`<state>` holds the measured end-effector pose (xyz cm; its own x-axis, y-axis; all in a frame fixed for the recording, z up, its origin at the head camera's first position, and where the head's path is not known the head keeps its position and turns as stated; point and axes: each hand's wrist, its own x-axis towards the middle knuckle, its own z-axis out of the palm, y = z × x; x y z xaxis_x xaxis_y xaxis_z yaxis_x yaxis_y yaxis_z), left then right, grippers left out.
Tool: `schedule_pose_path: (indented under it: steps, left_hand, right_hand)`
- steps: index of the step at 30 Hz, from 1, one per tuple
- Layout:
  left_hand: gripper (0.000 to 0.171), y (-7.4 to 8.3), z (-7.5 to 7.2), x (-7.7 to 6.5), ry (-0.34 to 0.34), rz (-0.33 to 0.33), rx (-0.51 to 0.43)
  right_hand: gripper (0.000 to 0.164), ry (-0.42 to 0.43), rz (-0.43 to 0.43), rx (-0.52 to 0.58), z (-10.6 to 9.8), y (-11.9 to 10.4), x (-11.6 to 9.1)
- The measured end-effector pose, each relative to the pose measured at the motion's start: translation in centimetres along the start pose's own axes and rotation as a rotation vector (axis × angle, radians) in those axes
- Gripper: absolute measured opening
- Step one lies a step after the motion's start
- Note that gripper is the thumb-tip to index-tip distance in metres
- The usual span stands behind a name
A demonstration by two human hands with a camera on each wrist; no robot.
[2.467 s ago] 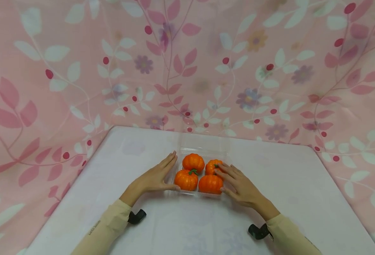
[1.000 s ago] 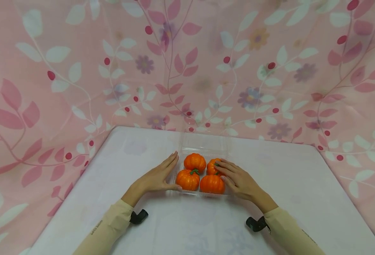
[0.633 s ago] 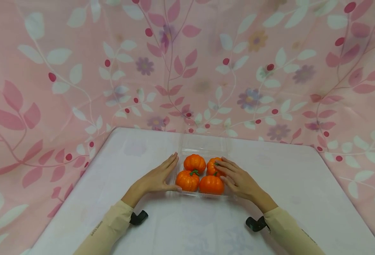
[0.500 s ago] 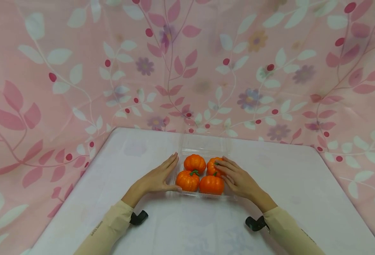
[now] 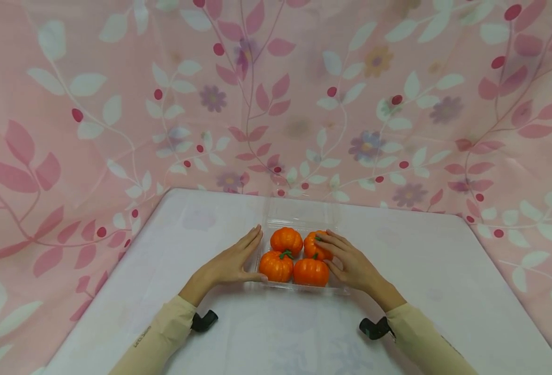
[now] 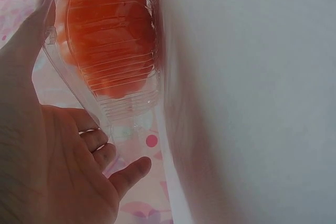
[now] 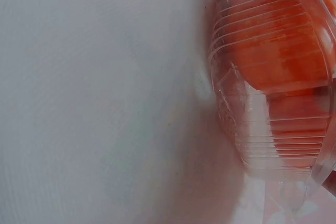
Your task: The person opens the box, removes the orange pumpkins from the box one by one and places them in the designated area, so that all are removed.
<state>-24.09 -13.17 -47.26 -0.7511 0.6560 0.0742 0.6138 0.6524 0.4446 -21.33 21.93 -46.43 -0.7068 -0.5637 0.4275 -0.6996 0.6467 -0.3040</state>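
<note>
Four-sided clear plastic clamshell container stands on the table, its lid folded back behind it. Inside sit several orange toy pumpkins: back left, front left, front right and back right. My left hand rests along the container's left side, thumb at the front corner. The left wrist view shows that thumb touching the rim, other fingers loosely extended. My right hand reaches over the right side, fingertips on the back right pumpkin, partly hiding it, thumb near the front right one.
A white cloth covers the table. Behind and beside it hangs a pink curtain printed with leaves and flowers. A black wrist camera projects beneath the right sleeve, another black camera beneath the left.
Since the earliest frame, the right thumb has moved from the front right corner up beside the pumpkins. The front right pumpkin has lately shifted slightly left. The left hand stays in place.
</note>
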Motion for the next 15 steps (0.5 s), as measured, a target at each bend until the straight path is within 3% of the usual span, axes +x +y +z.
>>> schedule_pose_path:
  steps: [9,15]
  left_hand:
    - [0.118,-0.04,0.08,-0.08,0.004,0.004,-0.002]
    - [0.118,-0.08,0.20,0.00,0.009,0.008,-0.001]
  right_hand:
    - [0.063,0.021,-0.021,0.018,0.22,-0.01,0.20]
    - [0.070,0.004,0.055,0.002,0.00,-0.22,0.17]
